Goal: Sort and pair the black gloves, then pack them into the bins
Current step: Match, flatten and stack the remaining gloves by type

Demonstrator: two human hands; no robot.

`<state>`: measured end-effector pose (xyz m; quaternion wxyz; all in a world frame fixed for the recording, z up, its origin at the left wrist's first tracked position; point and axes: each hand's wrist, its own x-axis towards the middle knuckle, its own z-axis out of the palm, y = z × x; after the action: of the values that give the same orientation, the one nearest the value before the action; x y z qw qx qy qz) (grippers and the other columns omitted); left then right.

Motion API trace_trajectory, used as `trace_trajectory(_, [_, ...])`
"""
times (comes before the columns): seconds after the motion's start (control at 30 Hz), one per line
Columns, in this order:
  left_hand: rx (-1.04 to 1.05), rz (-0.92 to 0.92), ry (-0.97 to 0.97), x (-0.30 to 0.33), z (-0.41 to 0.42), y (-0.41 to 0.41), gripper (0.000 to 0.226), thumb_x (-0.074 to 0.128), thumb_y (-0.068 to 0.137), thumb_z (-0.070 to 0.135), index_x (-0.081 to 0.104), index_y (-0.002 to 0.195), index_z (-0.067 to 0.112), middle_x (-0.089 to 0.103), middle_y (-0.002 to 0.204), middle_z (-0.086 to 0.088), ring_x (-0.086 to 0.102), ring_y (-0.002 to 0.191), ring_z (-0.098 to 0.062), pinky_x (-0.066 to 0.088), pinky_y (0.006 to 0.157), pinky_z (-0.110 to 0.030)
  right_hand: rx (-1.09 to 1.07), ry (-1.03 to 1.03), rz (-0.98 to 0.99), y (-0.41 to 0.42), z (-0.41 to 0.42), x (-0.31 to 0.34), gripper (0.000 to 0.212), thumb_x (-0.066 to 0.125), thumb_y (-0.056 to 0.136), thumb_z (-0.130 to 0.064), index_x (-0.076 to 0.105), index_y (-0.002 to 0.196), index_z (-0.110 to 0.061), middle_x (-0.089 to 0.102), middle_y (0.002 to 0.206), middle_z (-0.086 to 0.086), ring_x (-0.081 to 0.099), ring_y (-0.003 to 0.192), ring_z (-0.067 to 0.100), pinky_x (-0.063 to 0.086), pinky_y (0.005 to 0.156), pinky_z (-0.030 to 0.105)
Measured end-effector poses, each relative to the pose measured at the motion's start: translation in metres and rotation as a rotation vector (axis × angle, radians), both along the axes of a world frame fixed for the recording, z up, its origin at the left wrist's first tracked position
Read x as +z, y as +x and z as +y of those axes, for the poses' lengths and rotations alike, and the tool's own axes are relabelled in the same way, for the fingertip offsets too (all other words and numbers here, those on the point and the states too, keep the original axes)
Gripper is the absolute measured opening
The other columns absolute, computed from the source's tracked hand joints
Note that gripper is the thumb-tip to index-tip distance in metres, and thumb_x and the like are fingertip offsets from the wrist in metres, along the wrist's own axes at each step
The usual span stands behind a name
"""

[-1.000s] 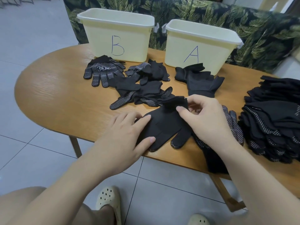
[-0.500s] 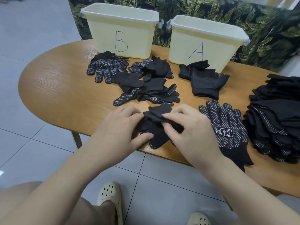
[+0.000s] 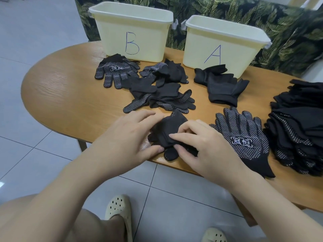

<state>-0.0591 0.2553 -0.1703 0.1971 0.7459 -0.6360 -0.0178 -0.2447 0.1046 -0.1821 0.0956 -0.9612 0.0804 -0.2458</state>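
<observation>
A folded black glove pair [image 3: 168, 130] lies at the table's near edge. My left hand [image 3: 127, 137] presses its left side, and my right hand [image 3: 201, 145] pinches the folded cloth from the right. A dotted glove with a white logo [image 3: 244, 137] lies flat just right of my right hand. More dotted gloves [image 3: 162, 100] lie in a loose heap mid-table, another logo glove [image 3: 113, 70] sits before bin B [image 3: 131, 30], and plain black gloves [image 3: 222, 84] lie before bin A [image 3: 222, 48].
A tall stack of black gloves [image 3: 300, 123] fills the table's right end. The oval wooden table [image 3: 66, 95] has bare surface on its left. A leaf-patterned sofa [image 3: 279, 23] stands behind the bins. Tiled floor and my sandalled feet [image 3: 118, 206] lie below.
My right hand has drawn the glove's cuff down over its fingers, folding the pair into a compact bundle. That uncovered the logo glove on the right. My left hand stays on the bundle.
</observation>
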Motion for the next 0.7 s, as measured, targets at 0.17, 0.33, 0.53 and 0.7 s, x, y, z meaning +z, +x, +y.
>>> trace_trajectory(0.17, [-0.153, -0.034, -0.036, 0.005, 0.001, 0.0, 0.063, 0.055, 0.089, 0.05, 0.054, 0.146, 0.021, 0.045, 0.155, 0.003, 0.042, 0.142, -0.017, 0.032, 0.117, -0.032, 0.072, -0.008, 0.017, -0.005, -0.013, 0.002, 0.022, 0.064, 0.092, -0.014, 0.077, 0.109, -0.017, 0.064, 0.104, -0.001, 0.059, 0.095, 0.022, 0.048, 0.08, 0.045])
trace_trajectory(0.33, [-0.121, 0.067, -0.104, 0.007, -0.008, -0.004, 0.063, 0.04, 0.087, 0.019, 0.05, 0.149, 0.02, 0.043, 0.157, 0.006, 0.037, 0.145, -0.011, 0.028, 0.12, -0.028, 0.099, 0.026, 0.06, -0.013, -0.024, 0.004, 0.024, 0.061, 0.093, -0.015, 0.079, 0.108, -0.022, 0.066, 0.111, -0.003, 0.061, 0.103, 0.02, 0.048, 0.086, 0.043])
trace_trajectory(0.53, [-0.162, -0.078, -0.009, -0.004, -0.032, -0.008, 0.054, 0.034, 0.104, 0.043, 0.051, 0.149, 0.018, 0.041, 0.161, 0.001, 0.035, 0.148, -0.017, 0.027, 0.121, -0.031, 0.098, 0.137, 0.102, -0.023, -0.021, 0.009, 0.028, 0.059, 0.087, -0.003, 0.076, 0.101, -0.02, 0.067, 0.117, -0.007, 0.056, 0.106, 0.002, 0.045, 0.092, 0.034])
trace_trajectory(0.7, [-0.119, -0.071, 0.077, -0.011, -0.027, -0.008, 0.071, 0.022, 0.098, 0.062, 0.04, 0.157, 0.024, 0.035, 0.163, 0.008, 0.027, 0.151, -0.009, 0.023, 0.123, -0.029, 0.049, 0.207, 0.11, -0.029, -0.015, 0.02, 0.017, 0.059, 0.085, -0.021, 0.067, 0.1, -0.018, 0.063, 0.108, -0.007, 0.06, 0.101, 0.014, 0.046, 0.091, 0.039])
